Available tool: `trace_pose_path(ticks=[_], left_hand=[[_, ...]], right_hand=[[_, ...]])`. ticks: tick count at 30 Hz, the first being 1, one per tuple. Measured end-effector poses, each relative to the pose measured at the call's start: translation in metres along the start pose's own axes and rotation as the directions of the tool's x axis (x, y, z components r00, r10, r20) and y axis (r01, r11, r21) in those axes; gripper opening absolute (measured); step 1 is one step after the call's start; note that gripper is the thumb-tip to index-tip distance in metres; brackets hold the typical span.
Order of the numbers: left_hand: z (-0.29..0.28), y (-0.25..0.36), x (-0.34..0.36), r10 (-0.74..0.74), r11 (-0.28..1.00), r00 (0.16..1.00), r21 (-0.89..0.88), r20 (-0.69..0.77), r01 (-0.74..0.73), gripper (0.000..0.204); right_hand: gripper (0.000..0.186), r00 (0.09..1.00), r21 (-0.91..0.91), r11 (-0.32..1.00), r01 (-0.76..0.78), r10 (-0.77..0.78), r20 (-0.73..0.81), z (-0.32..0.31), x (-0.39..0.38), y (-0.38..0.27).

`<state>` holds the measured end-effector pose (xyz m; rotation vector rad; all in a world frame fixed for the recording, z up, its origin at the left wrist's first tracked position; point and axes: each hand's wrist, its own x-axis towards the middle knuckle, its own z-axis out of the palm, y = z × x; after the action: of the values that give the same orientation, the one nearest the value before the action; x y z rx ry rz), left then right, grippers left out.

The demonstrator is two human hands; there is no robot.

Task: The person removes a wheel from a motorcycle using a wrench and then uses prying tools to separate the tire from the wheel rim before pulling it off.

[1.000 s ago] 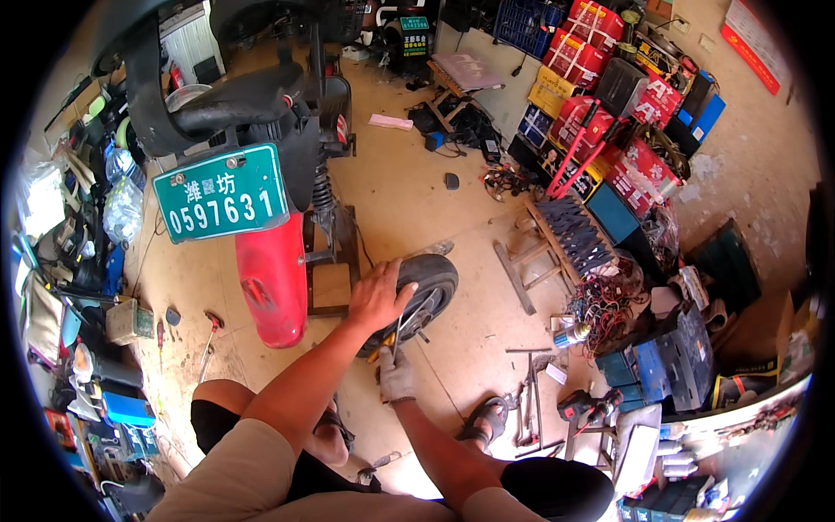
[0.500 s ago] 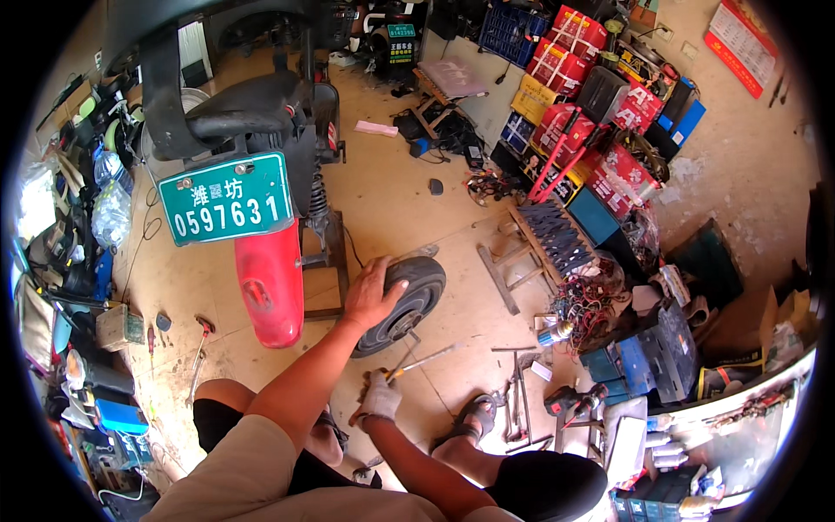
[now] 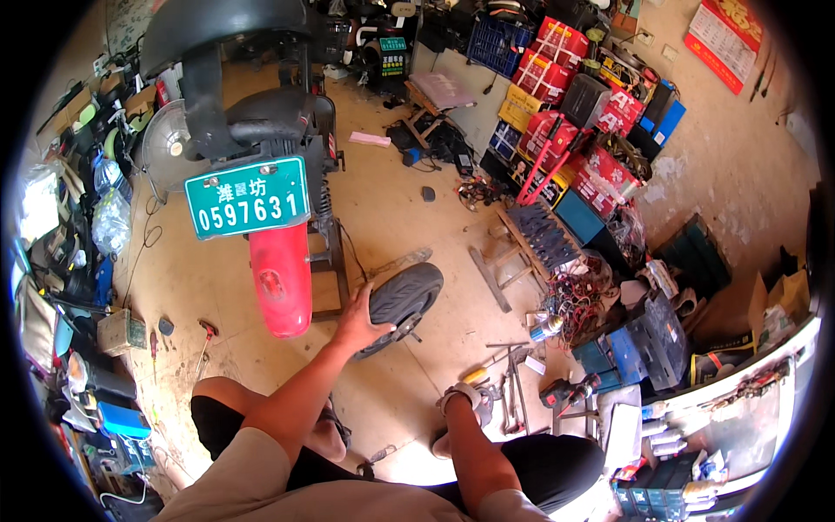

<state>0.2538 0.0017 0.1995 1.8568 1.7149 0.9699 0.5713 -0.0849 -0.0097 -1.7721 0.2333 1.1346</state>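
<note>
My bare left hand (image 3: 364,320) grips the side of a black tyred wheel (image 3: 409,296) standing on the floor. My right hand (image 3: 461,396), in a grey glove, is low to the right over my sandal, just behind a yellow tool handle (image 3: 475,375); its fingers are hidden, so whether it holds the handle is unclear. Metal wrenches and bars (image 3: 513,391) lie beside it. The scooter (image 3: 257,122) stands ahead with a red rear mudguard (image 3: 280,287), a green plate and a shock absorber, on a support frame.
A wooden stool (image 3: 531,244) and tangled wires (image 3: 574,313) are at right, near stacked battery boxes (image 3: 548,52) and blue toolboxes (image 3: 626,348). A cordless drill (image 3: 561,391) is near my right knee. Clutter (image 3: 104,200) lines the left, with a fan (image 3: 165,143) behind the scooter.
My right hand has moved right, away from the wheel, carrying the yellow-handled tool toward the floor tools. My left hand has shifted slightly down and left on the tyre.
</note>
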Motion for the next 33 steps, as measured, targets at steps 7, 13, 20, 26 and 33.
trace_pose_path(ticks=[7, 13, 20, 26, 33], left_hand=[[0.045, -0.033, -0.047, -0.107, 0.992, 0.993, -0.061, 0.039, 0.110, 0.093], [0.022, -0.018, -0.022, -0.125, 0.988, 0.985, 0.104, 0.122, 0.113, 0.084], [-0.009, 0.045, 0.058, -0.171, 0.963, 0.953, 0.247, 0.251, 0.107, 0.095], [-0.002, 0.013, 0.065, -0.065, 0.974, 0.962, 0.227, 0.266, 0.003, 0.107], [0.005, 0.042, 0.052, -0.129, 0.921, 0.963, 0.388, 0.235, 0.029, 0.087]], right_hand=[[0.034, 0.911, 0.319, 0.929, -0.189, 0.045, 0.410, 0.024, -0.025, -0.133], [0.013, 0.729, -0.184, 0.941, 0.283, -0.087, 0.679, 0.006, -0.192, -0.239], [0.054, 0.663, -0.440, 0.605, 0.664, -0.204, 0.720, -0.018, -0.269, -0.227], [0.047, 0.472, -0.419, 0.224, 0.880, -0.312, 0.825, -0.008, -0.274, -0.198], [0.042, 0.394, -0.419, -0.033, 0.908, -0.279, 0.876, 0.015, -0.295, -0.203]])
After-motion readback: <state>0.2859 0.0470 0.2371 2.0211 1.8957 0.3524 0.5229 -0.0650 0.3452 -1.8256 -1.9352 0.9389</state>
